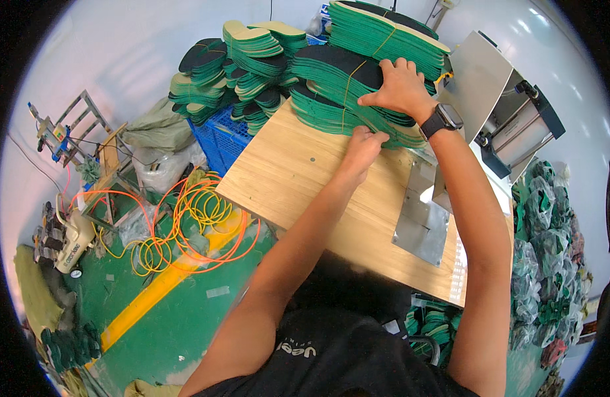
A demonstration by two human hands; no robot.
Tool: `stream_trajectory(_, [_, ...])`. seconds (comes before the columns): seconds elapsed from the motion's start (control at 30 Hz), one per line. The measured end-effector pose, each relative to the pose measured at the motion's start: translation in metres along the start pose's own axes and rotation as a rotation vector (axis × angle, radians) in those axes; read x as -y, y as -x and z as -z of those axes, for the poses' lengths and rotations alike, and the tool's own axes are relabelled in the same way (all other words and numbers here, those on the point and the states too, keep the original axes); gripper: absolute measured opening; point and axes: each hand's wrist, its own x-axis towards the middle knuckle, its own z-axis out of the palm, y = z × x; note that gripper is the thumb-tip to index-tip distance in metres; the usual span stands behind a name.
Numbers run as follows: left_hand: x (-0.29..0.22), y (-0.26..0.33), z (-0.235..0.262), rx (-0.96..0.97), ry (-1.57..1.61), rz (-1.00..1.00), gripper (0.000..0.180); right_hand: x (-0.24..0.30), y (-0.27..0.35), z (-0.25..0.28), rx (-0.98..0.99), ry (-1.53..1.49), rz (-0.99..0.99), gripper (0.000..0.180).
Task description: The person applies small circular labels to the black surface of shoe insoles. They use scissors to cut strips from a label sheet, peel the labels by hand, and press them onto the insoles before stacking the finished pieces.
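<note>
Bundles of shoe insoles [318, 119] with green edges and black or cream tops are stacked on the wooden table [285, 172]. A thin yellow band [350, 92] runs around the bundle in front of me. My right hand [403, 87], a dark watch on its wrist, lies against the upper right side of this bundle with fingers and thumb spread. Low at its front edge, my left hand [366, 151] has its fingers pinched together. Whatever is between those fingertips is too small to make out.
Right of the hands stands a machine with a metal cylinder [526, 132] and a pale panel [480, 86]; a metal plate [423, 221] lies on the table. More insoles fill a blue crate [220, 139] at left. Orange and yellow hoses [199, 218] coil on the green floor.
</note>
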Motion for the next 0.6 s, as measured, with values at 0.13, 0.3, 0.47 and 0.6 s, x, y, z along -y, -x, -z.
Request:
stream_trajectory(0.13, [0.011,-0.009,0.000,-0.093,0.116,0.005,0.026,-0.003,-0.003,-0.016,0.042,-0.237,-0.053,0.087])
stream_trajectory(0.3, [-0.001,0.007,-0.010,-0.001,0.354,0.029,0.026,0.001,0.017,-0.011,-0.091,-0.307,-0.084,0.085])
stream_trajectory(0.47, [-0.005,0.025,-0.013,0.011,0.338,-0.134,0.037,0.004,0.031,0.002,-0.152,-0.384,-0.091,0.087])
stream_trajectory(0.6, [-0.030,0.054,-0.009,-0.140,0.088,-0.546,0.073,0.012,0.052,0.022,-0.160,-0.634,-0.111,0.093])
